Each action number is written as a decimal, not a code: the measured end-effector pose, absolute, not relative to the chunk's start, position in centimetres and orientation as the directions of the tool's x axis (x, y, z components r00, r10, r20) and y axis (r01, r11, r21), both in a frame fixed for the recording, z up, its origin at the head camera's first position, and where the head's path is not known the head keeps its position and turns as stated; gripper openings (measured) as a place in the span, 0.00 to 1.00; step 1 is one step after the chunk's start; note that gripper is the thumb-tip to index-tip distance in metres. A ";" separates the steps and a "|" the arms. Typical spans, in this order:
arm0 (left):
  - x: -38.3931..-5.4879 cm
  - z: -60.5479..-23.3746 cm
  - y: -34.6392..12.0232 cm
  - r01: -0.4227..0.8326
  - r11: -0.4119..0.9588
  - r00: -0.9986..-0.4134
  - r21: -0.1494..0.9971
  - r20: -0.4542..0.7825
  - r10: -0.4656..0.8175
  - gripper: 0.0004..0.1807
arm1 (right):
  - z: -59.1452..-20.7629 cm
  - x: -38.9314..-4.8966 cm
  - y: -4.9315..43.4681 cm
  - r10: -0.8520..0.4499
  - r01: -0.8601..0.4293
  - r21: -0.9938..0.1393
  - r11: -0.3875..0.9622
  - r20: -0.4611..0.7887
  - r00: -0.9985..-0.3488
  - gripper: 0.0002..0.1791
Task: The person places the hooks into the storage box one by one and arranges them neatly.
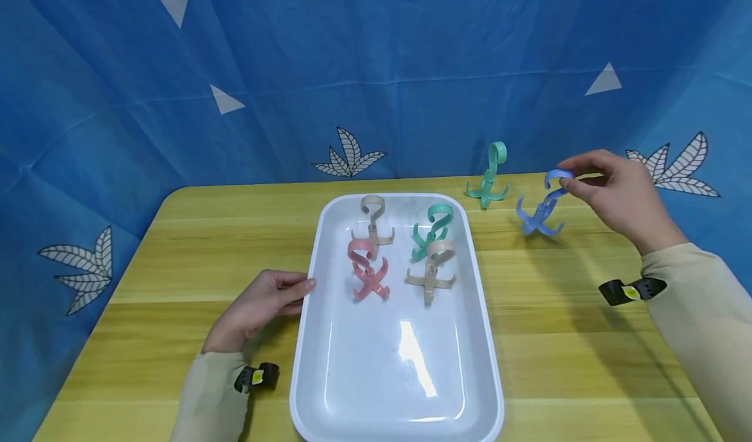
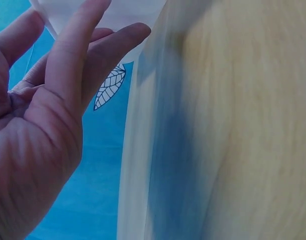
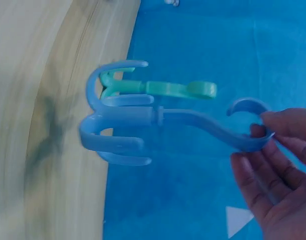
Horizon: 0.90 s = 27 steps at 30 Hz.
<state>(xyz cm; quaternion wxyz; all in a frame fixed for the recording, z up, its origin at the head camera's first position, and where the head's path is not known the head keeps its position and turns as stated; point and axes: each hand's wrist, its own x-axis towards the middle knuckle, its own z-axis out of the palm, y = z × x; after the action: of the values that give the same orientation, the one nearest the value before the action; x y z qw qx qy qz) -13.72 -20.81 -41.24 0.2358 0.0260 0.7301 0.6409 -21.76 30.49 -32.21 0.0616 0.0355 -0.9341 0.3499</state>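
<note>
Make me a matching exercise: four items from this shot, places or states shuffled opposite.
Column one
1. Blue hook
2. Pink hook
3. Green hook outside the white tray
4. Left hand

Column two
A. Standing on the table, prongs down
B. At the tray's left rim
C. Pinched at its curl by the right hand
D. Inside the tray

Pairs: 1-C, 2-D, 3-A, 4-B
</note>
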 end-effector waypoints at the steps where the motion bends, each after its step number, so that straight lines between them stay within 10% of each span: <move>1: -13.7 -41.2 -20.8 -0.266 0.175 -0.886 0.948 -0.312 0.342 0.29 | -32.1 -21.5 30.4 -0.029 -0.108 -0.646 0.756 0.132 -0.991 0.19; 27: -13.8 -41.2 -21.0 -0.280 0.199 -0.873 0.939 -0.335 0.355 0.30 | -31.0 -17.2 27.4 -0.279 -0.326 -0.565 0.758 0.171 -0.945 0.11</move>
<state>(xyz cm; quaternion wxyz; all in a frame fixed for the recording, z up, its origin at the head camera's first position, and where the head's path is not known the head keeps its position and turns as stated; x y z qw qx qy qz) -13.84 -21.03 -41.20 0.2511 0.0257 0.7325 0.6323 -17.22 27.36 -30.97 0.0380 0.1614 -0.9367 0.3083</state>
